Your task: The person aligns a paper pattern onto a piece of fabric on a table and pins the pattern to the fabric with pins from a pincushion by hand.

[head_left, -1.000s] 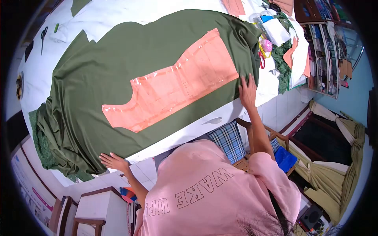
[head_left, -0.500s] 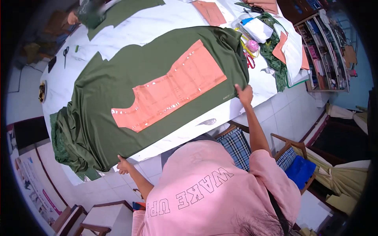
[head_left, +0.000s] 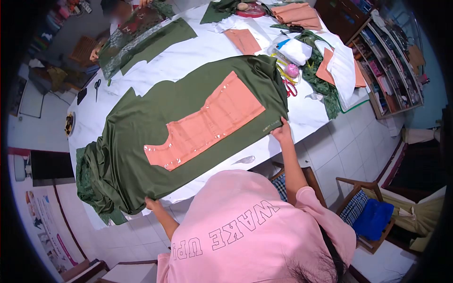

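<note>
A wide dark-green cloth [head_left: 141,113] lies over the white table, its left end bunched in folds. On it rests an orange pattern piece [head_left: 207,122] with shiny clear patches along its edges. My left hand [head_left: 152,204] pinches the cloth's near edge at the lower left, fingertips partly hidden by the fabric. At the near right corner, beside small pale lettering on the cloth, my right hand [head_left: 282,131] has its fingers closed on the same edge.
Red-handled scissors [head_left: 289,88], a pink ball [head_left: 292,70] and patterned green lace [head_left: 311,63] lie at the right. Black scissors [head_left: 97,89] lie at the far left. Across the table a co-worker's hand [head_left: 95,53] is at a lace piece [head_left: 134,35]. A chair [head_left: 373,217] stands behind right.
The view has shifted, showing more of the table's far side and the co-worker's lace. My left fingers have closed on the cloth edge; my right hand stays at the right corner.
</note>
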A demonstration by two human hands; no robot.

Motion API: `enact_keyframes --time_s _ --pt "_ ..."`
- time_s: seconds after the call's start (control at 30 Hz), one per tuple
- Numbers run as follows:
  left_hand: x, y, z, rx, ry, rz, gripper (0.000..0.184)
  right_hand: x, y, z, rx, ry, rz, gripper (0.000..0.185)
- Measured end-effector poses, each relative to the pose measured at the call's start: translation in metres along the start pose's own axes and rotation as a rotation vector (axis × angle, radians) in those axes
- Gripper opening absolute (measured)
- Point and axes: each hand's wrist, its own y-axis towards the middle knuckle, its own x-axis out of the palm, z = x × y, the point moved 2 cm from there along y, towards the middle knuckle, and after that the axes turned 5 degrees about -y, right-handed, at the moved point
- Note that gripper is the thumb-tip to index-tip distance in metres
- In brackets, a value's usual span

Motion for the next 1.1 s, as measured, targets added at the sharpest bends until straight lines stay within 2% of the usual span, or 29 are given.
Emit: enact_keyframes --time_s 0.07,0.1,0.2,0.3,0.43,0.5,0.57,0.63,0.7,0.77,0.8,0.83,0.9,0.93,0.97,1.03,1.07,1.1 --pt "-0.010 0.008 0.000 0.017 0.022 0.034 0.026 0.008 -0.009 0.001 0.050 0.192 -0.160 0.030" --pt "-0.015 0.012 -0.002 0.024 0.037 0.048 0.026 0.010 -0.007 -0.001 0.050 0.194 -0.163 0.030" --pt "-0.011 0.029 -0.009 0.044 0.098 0.089 0.027 0.001 0.016 -0.017 -0.057 0.226 -0.007 0.015" --pt "-0.027 0.035 -0.016 0.068 0.168 0.146 0.030 -0.014 0.031 -0.041 -0.131 0.252 0.126 0.023" --pt "-0.029 0.046 -0.029 0.098 0.258 0.213 0.035 -0.050 0.038 -0.077 -0.217 0.168 0.159 0.026" --pt "-0.041 0.052 -0.033 0.113 0.303 0.254 0.038 -0.064 0.034 -0.096 -0.436 0.029 0.194 0.025" --pt "-0.039 0.020 -0.014 0.117 0.296 0.209 0.043 -0.097 0.050 -0.119 -0.505 -0.199 0.265 0.023" --pt "-0.018 -0.022 0.010 0.123 0.268 0.110 0.056 -0.080 0.024 -0.128 -0.601 -0.583 0.800 0.025" --pt "-0.028 -0.009 0.010 0.451 0.964 0.282 0.058 -0.072 0.011 -0.131 -1.159 -1.526 1.244 0.027" --pt "-0.012 -0.031 0.023 0.698 1.350 0.394 0.067 -0.047 0.006 -0.124 -1.407 -1.610 1.016 0.019" --pt "-0.008 -0.027 0.021 0.783 1.165 0.320 0.069 -0.030 0.009 -0.110 -1.409 -1.621 0.936 0.019" --pt "-0.003 -0.021 0.015 0.918 1.079 0.207 0.056 -0.014 0.012 -0.099 -1.378 -1.631 0.747 0.019" --pt "0.027 -0.035 0.016 0.885 0.788 -0.084 0.021 0.010 0.020 -0.082 -1.304 -1.638 0.408 0.019" --pt "0.039 -0.039 0.008 0.622 0.698 -0.222 0.019 0.022 0.024 -0.073 -1.304 -1.647 0.375 0.019" --pt "0.053 -0.049 0.001 0.361 0.592 -0.359 0.020 0.037 0.028 -0.060 -1.212 -1.638 0.246 0.020" --pt "0.079 -0.087 -0.001 0.083 0.572 -0.521 0.026 0.065 0.033 -0.039 -1.025 -1.604 0.018 0.020" --pt "0.091 -0.107 0.005 0.078 0.568 -0.516 0.026 0.073 0.037 -0.032 -1.028 -1.609 0.013 0.020" --pt "0.101 -0.127 0.010 -0.017 0.722 -0.550 0.027 0.078 0.042 -0.026 -0.985 -1.670 0.031 0.021"
